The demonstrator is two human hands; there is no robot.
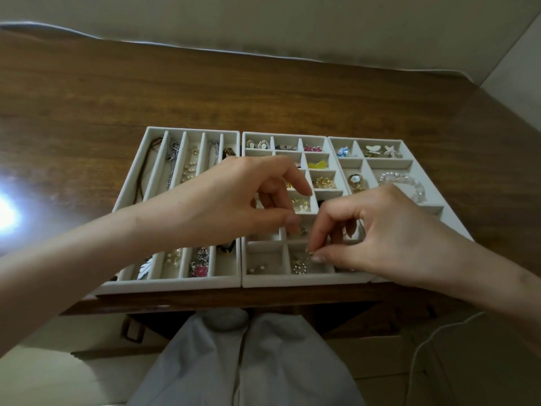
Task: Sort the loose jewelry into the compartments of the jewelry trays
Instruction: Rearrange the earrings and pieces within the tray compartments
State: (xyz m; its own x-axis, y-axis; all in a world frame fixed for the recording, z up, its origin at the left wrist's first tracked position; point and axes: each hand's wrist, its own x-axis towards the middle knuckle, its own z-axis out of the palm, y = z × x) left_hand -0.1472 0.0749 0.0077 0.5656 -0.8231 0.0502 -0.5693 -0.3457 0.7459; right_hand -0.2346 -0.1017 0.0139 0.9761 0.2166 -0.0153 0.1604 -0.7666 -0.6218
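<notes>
Trays of pale grey felt, three in number, are sitting edge to edge at centre frame: five-lane left tray, small-celled middle tray, right tray. Two hands are working over the middle tray. The right hand is pinching one small gold-coloured jewelry piece between thumb and forefinger above a lower-centre compartment. The left hand is hovering, fingers curled; whether it is gripping anything cannot be told. A brown wooden table is bearing the trays, with a pale wall across the upper frame.
</notes>
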